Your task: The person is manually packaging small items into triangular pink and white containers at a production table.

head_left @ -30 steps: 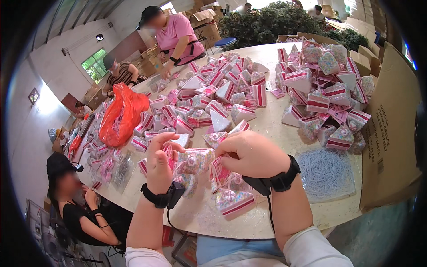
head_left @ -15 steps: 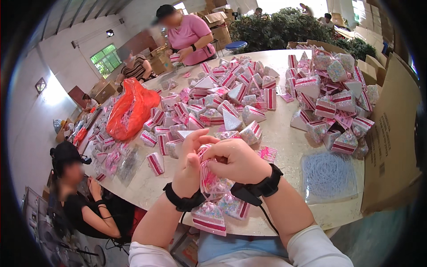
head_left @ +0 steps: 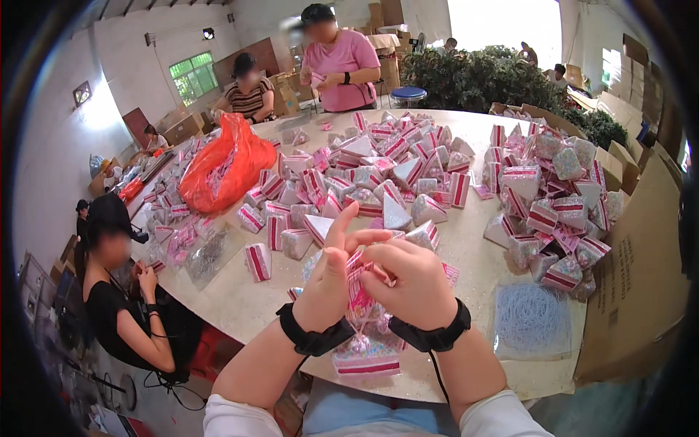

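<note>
Shifted right in the frame, the right hand [head_left: 411,284] on my feed pinched pink cards [head_left: 357,288] below centre; the left hand [head_left: 325,295], half open, apparently braced them above a cake slice [head_left: 368,365].

pink printed tags [head_left: 357,288], thin, bunched upright, tilted slightly; pinched in fingertips of right hand [head_left: 416,285], beside palm of left hand [head_left: 324,293], partly hidden by fingers. toy cake slice [head_left: 368,364] just below: pale pink, dark pink stripe along side, speckled glittery top; resting striped side toward near edge of table [head_left: 262,317].
</note>
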Demonstrator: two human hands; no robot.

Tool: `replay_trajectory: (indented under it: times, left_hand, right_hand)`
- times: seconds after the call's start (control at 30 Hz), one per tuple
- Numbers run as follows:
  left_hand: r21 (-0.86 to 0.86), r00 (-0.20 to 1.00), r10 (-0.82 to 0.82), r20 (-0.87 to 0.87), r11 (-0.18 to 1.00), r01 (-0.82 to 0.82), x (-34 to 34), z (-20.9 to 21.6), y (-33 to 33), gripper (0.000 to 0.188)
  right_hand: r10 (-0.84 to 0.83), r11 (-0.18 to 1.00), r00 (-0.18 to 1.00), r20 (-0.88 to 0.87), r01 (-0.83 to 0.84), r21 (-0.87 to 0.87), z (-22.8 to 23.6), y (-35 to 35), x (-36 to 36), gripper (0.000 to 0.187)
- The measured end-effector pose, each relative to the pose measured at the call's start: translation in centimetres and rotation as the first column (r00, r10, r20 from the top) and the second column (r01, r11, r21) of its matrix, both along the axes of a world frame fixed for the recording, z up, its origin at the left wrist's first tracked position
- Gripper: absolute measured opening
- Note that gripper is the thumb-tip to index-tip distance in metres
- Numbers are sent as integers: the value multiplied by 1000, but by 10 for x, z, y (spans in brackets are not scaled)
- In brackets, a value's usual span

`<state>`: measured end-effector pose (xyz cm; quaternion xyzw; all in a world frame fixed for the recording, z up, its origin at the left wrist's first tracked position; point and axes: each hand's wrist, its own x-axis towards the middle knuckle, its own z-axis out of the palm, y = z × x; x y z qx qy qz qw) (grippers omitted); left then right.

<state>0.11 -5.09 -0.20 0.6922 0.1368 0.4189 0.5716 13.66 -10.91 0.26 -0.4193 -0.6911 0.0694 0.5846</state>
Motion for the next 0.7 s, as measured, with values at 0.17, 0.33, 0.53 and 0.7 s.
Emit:
replay_trajectory:
  times: [0.17,0.33,0.53,0.7]
  left_hand:
    - [-27,1000,-15,25,1000,15,-5,6,-5,98]
    - [50,998,49,-38,998,-48,-5,13,-15,99]
    - [29,996,9,-84,1000,-6,-5,14,-24,100]
    - [-28,998,-10,-55,1000,9,-5,18,-22,102]
  right_hand:
    - [-47,998,990,133,42,44,3,-7,-3,21]
    - [-98,987,974,205,68,145,1,-8,-4,20]
    - [-79,979,964,254,27,204,-3,-6,-2,20]
    - [-65,981,975,211,23,193,1,-9,-2,18]
